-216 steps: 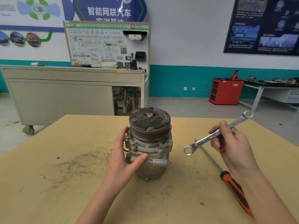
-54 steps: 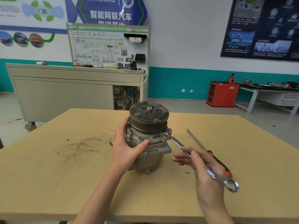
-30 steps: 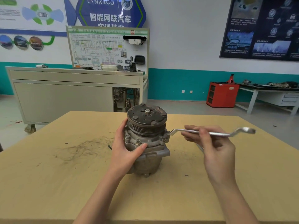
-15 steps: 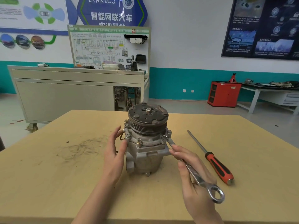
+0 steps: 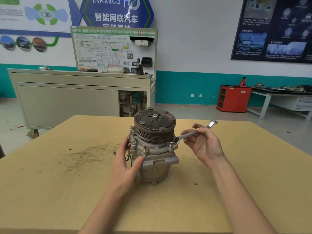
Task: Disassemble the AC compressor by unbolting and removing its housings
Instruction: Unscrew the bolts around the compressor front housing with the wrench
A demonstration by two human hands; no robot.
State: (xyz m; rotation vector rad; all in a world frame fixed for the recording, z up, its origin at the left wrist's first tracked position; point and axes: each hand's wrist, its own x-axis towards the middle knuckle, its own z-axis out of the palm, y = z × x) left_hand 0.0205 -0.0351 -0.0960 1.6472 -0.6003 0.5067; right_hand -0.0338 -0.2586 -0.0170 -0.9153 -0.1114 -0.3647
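The compressor [image 5: 154, 149] stood upright on the table [image 5: 50, 191], the left hand [image 5: 125, 164] curled round its left flank. The wrench [image 5: 185, 135] sat ring-end on the right-front flange bolt [image 5: 171, 145] — its shank ran right and away, pinched by the right hand [image 5: 205, 144]

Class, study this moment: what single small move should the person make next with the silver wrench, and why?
Probably swing the silver ring wrench to loosen the flange bolt: its ring sits on that bolt, the right hand holds its shank, and the left hand holds the grey metal compressor.
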